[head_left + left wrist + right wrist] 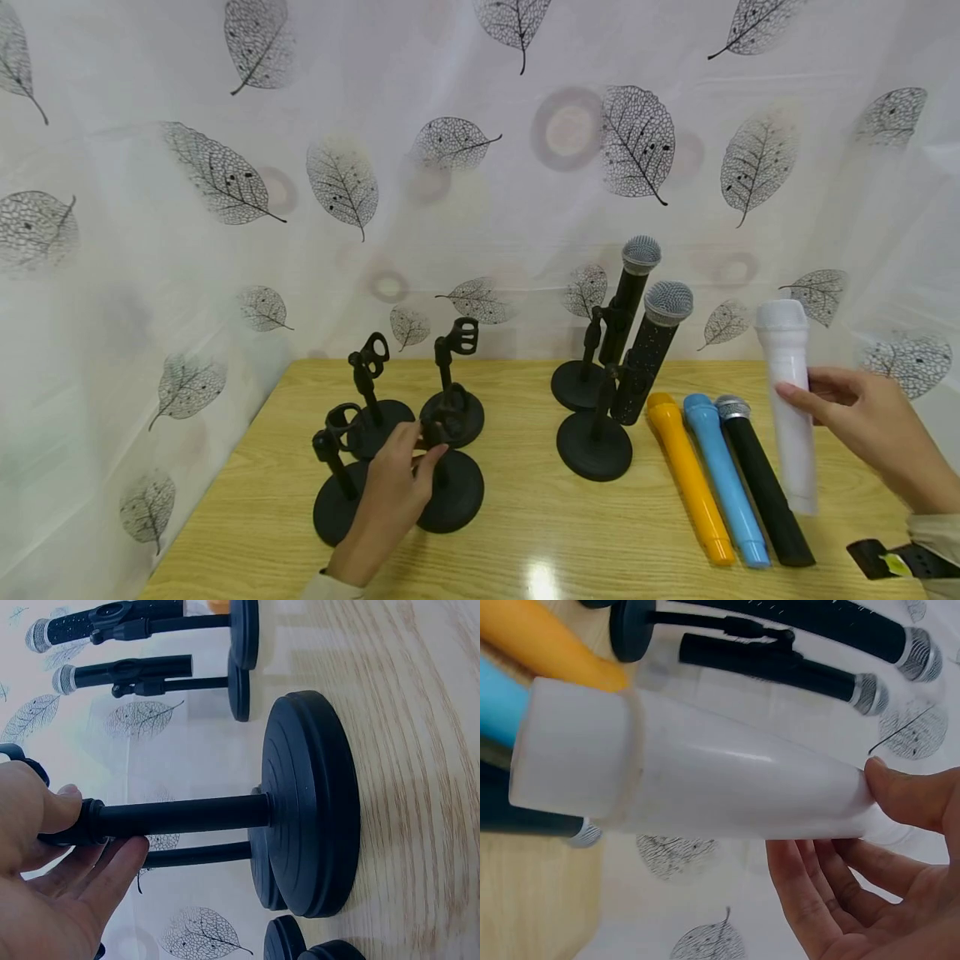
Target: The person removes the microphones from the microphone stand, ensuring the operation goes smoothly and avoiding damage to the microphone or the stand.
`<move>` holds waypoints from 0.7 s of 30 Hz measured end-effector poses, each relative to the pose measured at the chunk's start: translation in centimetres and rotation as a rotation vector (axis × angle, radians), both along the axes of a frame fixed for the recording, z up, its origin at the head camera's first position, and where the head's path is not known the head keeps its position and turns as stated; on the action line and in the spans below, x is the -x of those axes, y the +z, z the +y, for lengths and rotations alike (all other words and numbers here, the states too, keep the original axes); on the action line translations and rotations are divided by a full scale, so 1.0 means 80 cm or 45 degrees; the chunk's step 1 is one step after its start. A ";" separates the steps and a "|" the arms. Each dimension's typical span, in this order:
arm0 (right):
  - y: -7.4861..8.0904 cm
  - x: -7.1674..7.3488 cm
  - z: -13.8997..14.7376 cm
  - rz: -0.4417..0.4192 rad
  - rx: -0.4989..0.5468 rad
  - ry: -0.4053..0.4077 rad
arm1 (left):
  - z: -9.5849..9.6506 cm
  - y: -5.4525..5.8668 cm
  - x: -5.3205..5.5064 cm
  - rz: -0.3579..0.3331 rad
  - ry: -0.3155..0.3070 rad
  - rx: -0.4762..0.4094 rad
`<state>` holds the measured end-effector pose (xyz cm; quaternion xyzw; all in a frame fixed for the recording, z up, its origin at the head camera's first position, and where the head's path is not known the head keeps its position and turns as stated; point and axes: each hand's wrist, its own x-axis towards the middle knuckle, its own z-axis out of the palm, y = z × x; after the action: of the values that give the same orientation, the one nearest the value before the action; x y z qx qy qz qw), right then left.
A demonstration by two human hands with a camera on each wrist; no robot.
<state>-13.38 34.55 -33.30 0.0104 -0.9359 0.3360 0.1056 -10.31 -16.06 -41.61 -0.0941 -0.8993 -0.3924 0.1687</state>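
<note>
In the head view my left hand [393,483] pinches the upper part of a black desktop microphone stand [459,500] at the front of a group on the left. Thumb and fingers lie around the top of its pole [187,815] in the left wrist view, above the round base [311,802]. Its empty clip is partly hidden by the hand. On the right, my right hand [862,408] holds a white microphone [793,425] upright above the table, head up. The right wrist view shows thumb and fingers gripping the white body [735,776] near one end.
More empty stands [382,421] crowd around the left hand. Two stands right of centre [594,450] carry black microphones [651,358] with silver heads. A yellow microphone [690,479], a blue one [726,479] and a black one [765,483] lie side by side on the wooden table [540,517].
</note>
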 end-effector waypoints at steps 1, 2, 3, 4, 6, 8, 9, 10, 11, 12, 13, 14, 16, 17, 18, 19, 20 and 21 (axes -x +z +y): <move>-0.004 0.001 0.004 -0.011 0.002 0.006 | -0.001 0.000 0.000 -0.002 0.005 -0.001; -0.007 0.001 0.009 -0.026 0.001 0.007 | -0.001 0.000 0.000 -0.004 0.009 -0.002; -0.010 0.002 0.013 -0.044 -0.002 0.009 | -0.002 0.000 -0.001 -0.006 0.015 -0.005; -0.014 0.003 0.017 -0.066 -0.006 0.009 | -0.002 0.001 -0.001 -0.009 0.020 -0.011; -0.020 0.006 0.026 -0.122 -0.016 0.000 | -0.004 0.000 -0.001 -0.011 0.030 -0.015; -0.027 0.010 0.035 -0.189 -0.027 -0.013 | -0.005 0.000 0.000 -0.007 0.033 -0.015; -0.031 0.012 0.039 -0.221 -0.034 -0.020 | -0.005 0.000 0.000 -0.002 0.031 -0.013; -0.035 0.014 0.043 -0.252 -0.037 -0.027 | -0.006 -0.001 0.000 0.002 0.028 -0.010; -0.038 0.016 0.047 -0.283 -0.038 -0.028 | -0.006 -0.001 0.000 0.004 0.027 -0.008; -0.042 0.018 0.051 -0.316 -0.037 -0.028 | -0.007 -0.001 0.000 0.011 0.021 -0.007; -0.046 0.020 0.055 -0.347 -0.031 -0.026 | -0.007 -0.001 0.000 0.009 0.021 -0.007; -0.050 0.022 0.058 -0.377 -0.029 -0.025 | -0.007 0.000 0.000 0.004 0.025 -0.010; -0.057 0.024 0.063 -0.435 -0.017 -0.014 | -0.008 0.000 0.000 -0.005 0.036 -0.015; -0.061 0.025 0.066 -0.462 -0.015 -0.011 | -0.008 0.000 -0.001 -0.008 0.043 -0.015; -0.065 0.026 0.068 -0.491 -0.013 -0.013 | -0.009 0.000 -0.001 -0.005 0.043 -0.012; -0.068 0.026 0.070 -0.513 -0.009 -0.013 | -0.009 0.000 -0.001 -0.009 0.048 -0.010; -0.072 0.026 0.072 -0.529 -0.011 -0.012 | -0.009 0.000 -0.001 -0.005 0.049 -0.008; -0.075 0.026 0.074 -0.544 -0.010 -0.012 | -0.010 0.000 -0.001 0.001 0.046 -0.006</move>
<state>-15.48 40.43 -39.30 -0.0651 -0.9383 0.3265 -0.0936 -10.23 -16.85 -41.64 -0.0778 -0.8998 -0.3914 0.1764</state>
